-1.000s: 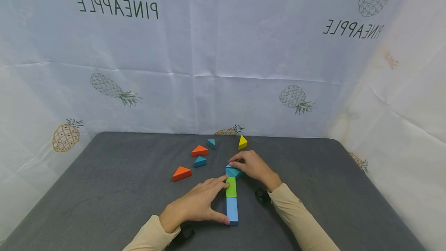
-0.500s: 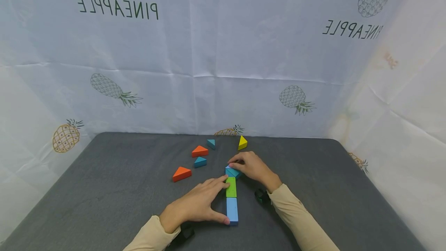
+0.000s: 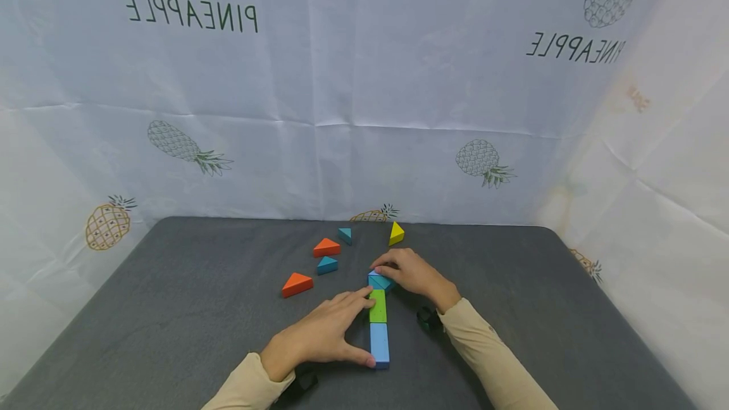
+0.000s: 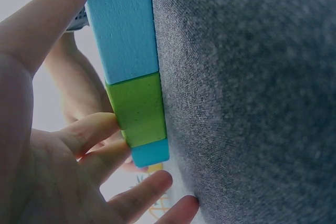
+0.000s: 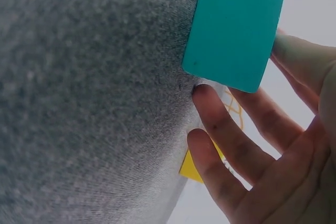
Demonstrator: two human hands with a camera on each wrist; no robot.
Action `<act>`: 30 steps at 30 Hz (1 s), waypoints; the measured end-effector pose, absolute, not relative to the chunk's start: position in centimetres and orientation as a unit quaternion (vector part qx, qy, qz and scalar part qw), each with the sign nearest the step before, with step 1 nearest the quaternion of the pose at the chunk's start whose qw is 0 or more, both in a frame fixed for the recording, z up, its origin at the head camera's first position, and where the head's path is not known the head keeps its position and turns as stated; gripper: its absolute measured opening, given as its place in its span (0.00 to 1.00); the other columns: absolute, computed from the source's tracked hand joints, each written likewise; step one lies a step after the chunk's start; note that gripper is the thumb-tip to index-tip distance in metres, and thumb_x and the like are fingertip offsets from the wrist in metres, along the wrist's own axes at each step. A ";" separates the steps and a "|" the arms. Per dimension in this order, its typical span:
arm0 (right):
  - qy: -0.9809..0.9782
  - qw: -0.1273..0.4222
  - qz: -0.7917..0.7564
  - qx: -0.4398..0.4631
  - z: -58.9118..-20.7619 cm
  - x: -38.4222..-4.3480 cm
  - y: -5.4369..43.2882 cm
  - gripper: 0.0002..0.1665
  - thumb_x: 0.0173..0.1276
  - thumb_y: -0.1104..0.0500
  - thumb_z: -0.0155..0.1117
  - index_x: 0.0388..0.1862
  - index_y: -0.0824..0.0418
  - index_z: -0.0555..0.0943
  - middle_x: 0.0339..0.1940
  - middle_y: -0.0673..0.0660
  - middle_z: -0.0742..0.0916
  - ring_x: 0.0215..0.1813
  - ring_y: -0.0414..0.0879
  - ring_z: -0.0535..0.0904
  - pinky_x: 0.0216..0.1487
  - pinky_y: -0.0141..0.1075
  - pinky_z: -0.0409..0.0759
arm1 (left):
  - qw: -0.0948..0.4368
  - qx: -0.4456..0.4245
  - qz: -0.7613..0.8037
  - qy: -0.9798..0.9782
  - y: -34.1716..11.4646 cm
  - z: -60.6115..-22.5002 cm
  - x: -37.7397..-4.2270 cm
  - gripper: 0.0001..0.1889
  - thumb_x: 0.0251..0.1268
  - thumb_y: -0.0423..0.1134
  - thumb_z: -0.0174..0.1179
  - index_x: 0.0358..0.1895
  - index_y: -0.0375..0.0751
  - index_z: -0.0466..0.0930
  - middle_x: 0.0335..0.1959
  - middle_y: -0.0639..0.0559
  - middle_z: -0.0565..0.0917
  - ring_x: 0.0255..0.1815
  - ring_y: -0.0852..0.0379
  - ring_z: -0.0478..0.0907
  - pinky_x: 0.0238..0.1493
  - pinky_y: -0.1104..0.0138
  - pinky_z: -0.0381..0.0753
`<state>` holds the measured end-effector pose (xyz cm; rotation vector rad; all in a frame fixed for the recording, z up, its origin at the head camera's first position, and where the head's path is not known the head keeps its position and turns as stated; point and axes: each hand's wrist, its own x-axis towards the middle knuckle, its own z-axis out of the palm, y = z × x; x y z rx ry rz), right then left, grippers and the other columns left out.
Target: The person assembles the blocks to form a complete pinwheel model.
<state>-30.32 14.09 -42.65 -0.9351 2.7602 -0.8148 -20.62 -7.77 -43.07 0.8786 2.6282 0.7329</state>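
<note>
On the dark grey table [image 3: 188,315], a row of touching blocks runs away from me. Nearest is a light blue rectangular block [image 3: 379,343], then a green block [image 3: 378,306], then a teal triangular block [image 3: 383,282]. At the far end shows a small light blue triangular block [image 3: 373,273]. My left hand [image 3: 319,337] lies along the row's left side, fingers extended: its thumb touches the blue block's near end, and fingertips touch the green block [image 4: 137,109]. My right hand [image 3: 416,274] pinches the light blue triangular block between thumb and index finger, partly covering it.
Left of the row lie two orange triangular blocks [image 3: 297,283] and two small blue triangular blocks [image 3: 327,264]. A yellow triangular block [image 3: 396,234] stands beyond my right hand. A white pineapple-print cloth [image 3: 398,81] hangs behind the table.
My right hand's index fingertip has shifted slightly left over the far end of the row. The left hand and the loose blocks stay where they were.
</note>
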 end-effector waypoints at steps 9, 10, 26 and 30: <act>0.911 0.073 -0.257 -0.314 -42.4 -30.5 14.2 0.13 0.76 0.60 0.56 0.50 0.59 0.86 0.47 0.53 0.89 0.48 0.44 0.83 0.54 0.41 0.83 | 0.138 0.303 0.255 0.908 -7.8 -43.1 -20.6 0.49 0.49 0.71 0.67 0.74 0.53 0.64 0.80 0.56 0.56 0.77 0.48 0.59 0.71 0.41 0.64; 0.911 0.073 -0.256 -0.315 -42.4 -30.5 14.2 0.13 0.76 0.60 0.56 0.50 0.59 0.86 0.47 0.54 0.89 0.48 0.44 0.83 0.54 0.41 0.83 | 0.139 0.303 0.254 0.908 -7.8 -43.1 -20.6 0.49 0.49 0.71 0.67 0.74 0.53 0.64 0.80 0.56 0.56 0.77 0.48 0.59 0.71 0.41 0.64; 0.901 0.096 -0.262 -0.332 -42.6 -30.6 14.2 0.14 0.77 0.57 0.55 0.53 0.58 0.85 0.47 0.53 0.87 0.47 0.42 0.80 0.57 0.42 0.81 | 0.139 0.306 0.255 0.907 -7.8 -43.1 -20.7 0.49 0.50 0.71 0.66 0.74 0.52 0.64 0.81 0.56 0.55 0.77 0.48 0.59 0.70 0.41 0.64; 0.901 0.098 -0.261 -0.333 -42.6 -30.7 14.2 0.14 0.77 0.58 0.55 0.53 0.58 0.85 0.48 0.53 0.87 0.48 0.43 0.81 0.57 0.43 0.81 | 0.138 0.306 0.254 0.907 -7.8 -43.1 -20.6 0.49 0.50 0.71 0.67 0.74 0.52 0.64 0.81 0.56 0.56 0.77 0.48 0.59 0.70 0.41 0.64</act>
